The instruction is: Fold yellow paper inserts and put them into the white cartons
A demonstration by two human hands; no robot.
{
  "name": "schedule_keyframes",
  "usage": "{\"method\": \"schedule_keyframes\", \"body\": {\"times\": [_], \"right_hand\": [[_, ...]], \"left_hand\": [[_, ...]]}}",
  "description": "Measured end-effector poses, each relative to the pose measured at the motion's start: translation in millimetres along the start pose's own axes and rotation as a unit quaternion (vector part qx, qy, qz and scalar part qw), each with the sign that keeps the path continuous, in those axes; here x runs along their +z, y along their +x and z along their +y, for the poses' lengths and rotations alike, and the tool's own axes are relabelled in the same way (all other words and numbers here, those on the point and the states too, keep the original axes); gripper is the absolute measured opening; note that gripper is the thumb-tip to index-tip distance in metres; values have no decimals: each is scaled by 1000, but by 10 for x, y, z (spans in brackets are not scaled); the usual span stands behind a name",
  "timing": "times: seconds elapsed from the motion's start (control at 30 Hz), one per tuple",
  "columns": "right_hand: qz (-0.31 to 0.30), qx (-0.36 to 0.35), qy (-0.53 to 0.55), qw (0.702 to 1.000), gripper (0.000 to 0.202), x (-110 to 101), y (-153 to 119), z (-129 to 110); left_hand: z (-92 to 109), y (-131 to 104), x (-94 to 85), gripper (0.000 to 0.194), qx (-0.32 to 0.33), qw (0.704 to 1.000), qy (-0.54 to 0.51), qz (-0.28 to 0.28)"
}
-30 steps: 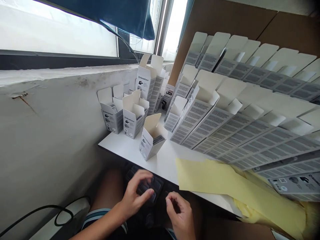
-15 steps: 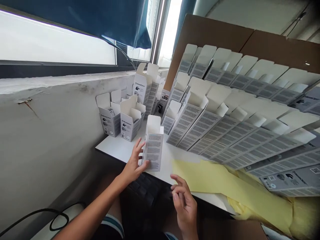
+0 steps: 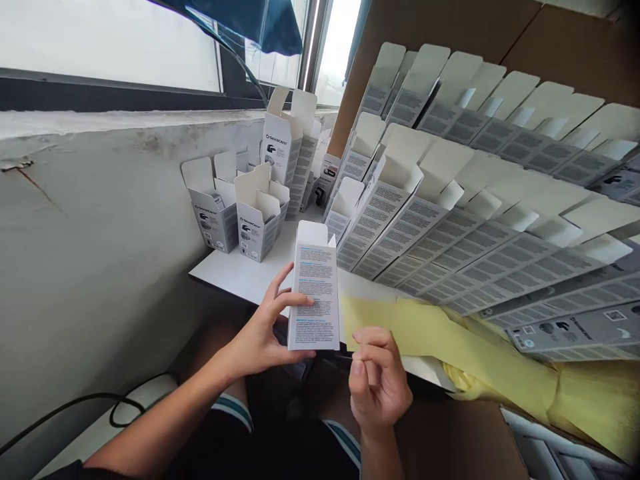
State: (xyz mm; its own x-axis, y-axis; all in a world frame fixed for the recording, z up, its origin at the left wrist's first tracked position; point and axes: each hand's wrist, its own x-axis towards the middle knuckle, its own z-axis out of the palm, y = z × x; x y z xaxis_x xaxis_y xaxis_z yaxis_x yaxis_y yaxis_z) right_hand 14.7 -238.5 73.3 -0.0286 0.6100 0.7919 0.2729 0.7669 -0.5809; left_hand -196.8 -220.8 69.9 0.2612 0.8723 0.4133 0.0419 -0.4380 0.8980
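Since the box [image 3: 319,277] looks light but dentable, our left hand [image 3: 263,333] sensibly grips side and base, our right hand [image 3: 379,381] curled closed, perhaps empty.

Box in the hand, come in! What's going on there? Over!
Left hand gripping printed box, top flap up. Right hand apart from it, curled, contents unclear. Yellow paper beyond right hand, not blocking box.

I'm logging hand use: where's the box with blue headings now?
In the head view, the box is in the left hand, near the picture's middle, with the right hand to its lower right.
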Motion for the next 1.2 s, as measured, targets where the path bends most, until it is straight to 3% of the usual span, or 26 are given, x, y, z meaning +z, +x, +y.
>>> {"method": "schedule_keyframes", "body": {"times": [0.17,0.37,0.6,0.93,1.1,1.2], "right_hand": [[-35,-229,-169,958,18,-94,237,-111],[-115,-329,-205,915,10,-100,394,-186],[-164,-325,-224,904,15,-91,425,-233],[-208,-361,-210,885,13,-47,387,-78],[-235,-277,-140,921,11,-83,324,-93],[-195,-186,-63,961,12,-71,270,-119]], "left_hand": [[113,7,35,63,-17,1000,7,15],[211,-3,33,63,-20,999,32,25],[233,-22,7,62,-32,998,35,28],[229,-41,9,61,-51,997,15,47],[186,-53,1,64,-59,997,16,39],[149,-68,-14,66,-67,997,22,23]]}}
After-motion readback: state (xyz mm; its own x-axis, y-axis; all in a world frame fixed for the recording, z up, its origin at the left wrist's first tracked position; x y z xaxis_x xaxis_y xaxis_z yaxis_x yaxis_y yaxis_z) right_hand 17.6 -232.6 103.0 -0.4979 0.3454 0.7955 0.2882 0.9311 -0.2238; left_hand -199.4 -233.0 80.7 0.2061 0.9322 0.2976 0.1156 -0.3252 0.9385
